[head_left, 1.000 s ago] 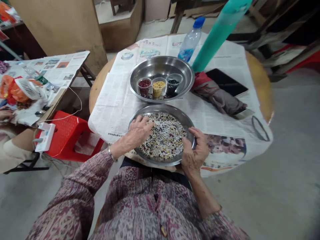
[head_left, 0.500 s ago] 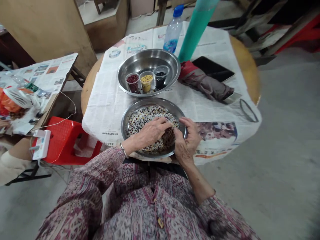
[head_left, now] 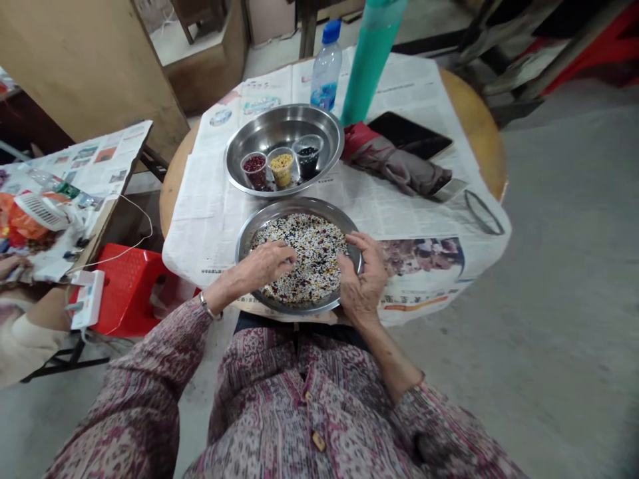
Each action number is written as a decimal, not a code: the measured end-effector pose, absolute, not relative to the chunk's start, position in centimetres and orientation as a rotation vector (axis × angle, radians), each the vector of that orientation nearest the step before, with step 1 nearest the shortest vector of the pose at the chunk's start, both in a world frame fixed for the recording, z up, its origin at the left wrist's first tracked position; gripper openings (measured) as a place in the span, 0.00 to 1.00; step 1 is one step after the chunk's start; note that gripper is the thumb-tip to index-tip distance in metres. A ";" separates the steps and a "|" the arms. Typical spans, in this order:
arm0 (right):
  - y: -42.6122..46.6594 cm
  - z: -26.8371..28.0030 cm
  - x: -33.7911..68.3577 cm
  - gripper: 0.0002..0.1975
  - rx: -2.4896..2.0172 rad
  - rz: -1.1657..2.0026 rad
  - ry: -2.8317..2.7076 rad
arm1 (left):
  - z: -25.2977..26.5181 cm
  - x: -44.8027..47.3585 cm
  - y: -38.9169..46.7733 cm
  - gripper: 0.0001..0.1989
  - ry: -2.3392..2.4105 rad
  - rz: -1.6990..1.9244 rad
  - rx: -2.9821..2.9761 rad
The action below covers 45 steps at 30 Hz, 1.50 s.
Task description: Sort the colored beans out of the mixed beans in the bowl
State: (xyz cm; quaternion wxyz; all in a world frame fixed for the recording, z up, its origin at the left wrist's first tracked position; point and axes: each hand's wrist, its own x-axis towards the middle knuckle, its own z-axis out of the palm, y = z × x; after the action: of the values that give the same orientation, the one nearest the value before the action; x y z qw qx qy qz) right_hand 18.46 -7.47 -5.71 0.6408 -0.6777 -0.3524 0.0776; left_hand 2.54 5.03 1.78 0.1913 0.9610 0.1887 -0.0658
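A round steel plate (head_left: pixel 324 309) near the table's front edge holds a spread of mixed grains (head_left: pixel 314 249), mostly white with black, dark red and yellow ones. Low over its left part is my left hand (head_left: pixel 268 263), fingers curled together; whatever is in the fingertips is hidden. My right hand (head_left: pixel 367 279) grips the plate's right rim, with thumb and fingertips over the inner side. Behind stands a larger steel basin (head_left: pixel 284 123) with three clear cups in it: dark red beans (head_left: pixel 255 171), yellow grains (head_left: pixel 281 169) and black beans (head_left: pixel 308 161).
Newspaper (head_left: pixel 200 199) covers the round table. Toward the back are a blue-capped bottle (head_left: pixel 326 66), a tall green bottle (head_left: pixel 372 60), a folded umbrella (head_left: pixel 394 159) and a dark tablet (head_left: pixel 409 135). A red stool (head_left: pixel 127 286) and a power strip (head_left: pixel 88 299) stand left, near another person's arm (head_left: pixel 47 313).
My left hand has moved left from the plate's right part, uncovering the grains there. My right hand remains at the right rim. The whole view has shifted slightly.
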 end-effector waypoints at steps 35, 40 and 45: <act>-7.5 -6.1 18.6 0.14 -1.526 0.109 -0.856 | -2.3 7.7 3.1 0.12 0.603 0.286 2.638; -7.5 -6.1 18.6 0.13 -1.530 0.115 -0.861 | -1.3 9.1 4.7 0.14 0.500 0.378 2.626; -7.6 -6.0 18.5 0.14 -1.512 0.152 -0.849 | 0.3 8.2 5.4 0.29 0.502 0.141 2.837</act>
State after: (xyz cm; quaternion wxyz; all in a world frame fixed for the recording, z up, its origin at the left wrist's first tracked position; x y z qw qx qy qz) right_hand 18.55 -7.55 -6.03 0.6445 -0.6641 -0.3731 0.0666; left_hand 8.16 5.43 0.32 0.1281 0.9754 0.1727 0.0483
